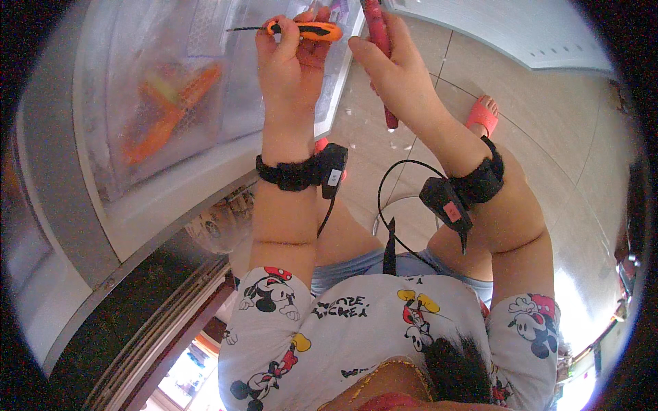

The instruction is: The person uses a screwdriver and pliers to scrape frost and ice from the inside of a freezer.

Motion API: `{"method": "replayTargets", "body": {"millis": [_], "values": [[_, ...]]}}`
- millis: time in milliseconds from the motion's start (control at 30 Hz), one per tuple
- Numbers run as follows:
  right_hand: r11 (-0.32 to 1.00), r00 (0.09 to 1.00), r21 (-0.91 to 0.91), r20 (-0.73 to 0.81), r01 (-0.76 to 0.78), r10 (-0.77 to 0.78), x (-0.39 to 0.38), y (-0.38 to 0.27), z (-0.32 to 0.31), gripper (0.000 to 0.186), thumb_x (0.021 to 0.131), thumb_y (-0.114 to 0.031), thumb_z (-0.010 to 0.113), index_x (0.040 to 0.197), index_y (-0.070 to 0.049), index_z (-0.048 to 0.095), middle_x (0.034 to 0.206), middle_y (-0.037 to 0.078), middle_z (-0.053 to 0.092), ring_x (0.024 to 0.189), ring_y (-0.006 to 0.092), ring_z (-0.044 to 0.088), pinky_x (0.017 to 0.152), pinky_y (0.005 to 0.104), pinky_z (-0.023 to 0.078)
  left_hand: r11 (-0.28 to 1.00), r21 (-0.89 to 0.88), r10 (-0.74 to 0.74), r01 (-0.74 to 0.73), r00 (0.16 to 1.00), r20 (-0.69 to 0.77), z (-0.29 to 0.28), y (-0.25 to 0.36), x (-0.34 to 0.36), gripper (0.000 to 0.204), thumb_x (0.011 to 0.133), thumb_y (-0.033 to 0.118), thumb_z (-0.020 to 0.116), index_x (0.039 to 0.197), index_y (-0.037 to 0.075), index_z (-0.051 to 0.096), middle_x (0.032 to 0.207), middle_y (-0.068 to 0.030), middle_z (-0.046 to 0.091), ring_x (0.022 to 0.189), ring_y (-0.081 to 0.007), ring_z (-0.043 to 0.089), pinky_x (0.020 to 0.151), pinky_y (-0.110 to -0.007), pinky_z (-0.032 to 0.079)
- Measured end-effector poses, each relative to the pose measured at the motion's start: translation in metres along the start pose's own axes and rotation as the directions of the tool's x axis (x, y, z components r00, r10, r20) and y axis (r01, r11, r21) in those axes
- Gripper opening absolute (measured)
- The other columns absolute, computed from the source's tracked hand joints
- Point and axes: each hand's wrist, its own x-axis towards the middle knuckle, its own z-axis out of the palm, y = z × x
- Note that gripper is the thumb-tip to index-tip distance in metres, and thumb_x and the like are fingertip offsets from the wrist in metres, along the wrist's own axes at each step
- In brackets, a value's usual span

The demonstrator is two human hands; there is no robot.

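Observation:
My left hand (288, 58), at the top centre, is closed around the handle of an orange and black screwdriver (322, 31). The thin dark shaft points left, in front of a white frame with translucent panels (236, 82). Just to the right, my right hand (401, 65) grips a long dark-red stick-like handle (378, 31). Its lower end hangs below my fingers, and its upper end runs out of the picture, so I cannot tell its kind. The two hands are close together but apart.
Orange, elongated items (161, 133) show blurred behind the translucent panel at left. A light panel with small slots (521, 34) stands at the upper right. Below lie floor tiles (439, 68) and my foot in a pink sandal (484, 118). Black wrist devices (333, 171) with cables sit on both arms.

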Motion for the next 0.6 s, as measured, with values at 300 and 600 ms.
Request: {"method": "replayTargets", "body": {"millis": [300, 600], "values": [[0.974, 0.994, 0.226, -0.101, -0.018, 0.042, -0.008, 0.042, 0.035, 0.045, 0.087, -0.025, 0.057, 0.123, -0.006, 0.036, 0.073, 0.003, 0.048, 0.05, 0.0107, 0.047, 0.044, 0.0257, 0.04, 0.997, -0.057, 0.044, -0.046, 0.998, -0.042, 0.014, -0.005, 0.025, 0.005, 0.093, 0.012, 0.051, 0.095, 0.009, 0.047, 0.098, -0.0109, 0.058, 0.098, -0.0299, 0.06, 0.079, -0.041, 0.053], [0.983, 0.984, 0.093, 0.091, -0.159, 0.151, -0.009, 0.036, 0.033, 0.048, 0.087, -0.025, 0.058, 0.124, -0.006, 0.035, 0.069, 0.002, 0.047, 0.051, 0.0106, 0.047, 0.044, 0.0262, 0.04, 0.994, -0.085, 0.069, -0.073, 0.997, -0.043, 0.009, -0.007, 0.028, 0.005, 0.092, 0.01, 0.052, 0.094, 0.01, 0.047, 0.097, -0.011, 0.059, 0.097, -0.0308, 0.061, 0.078, -0.044, 0.054]]}}
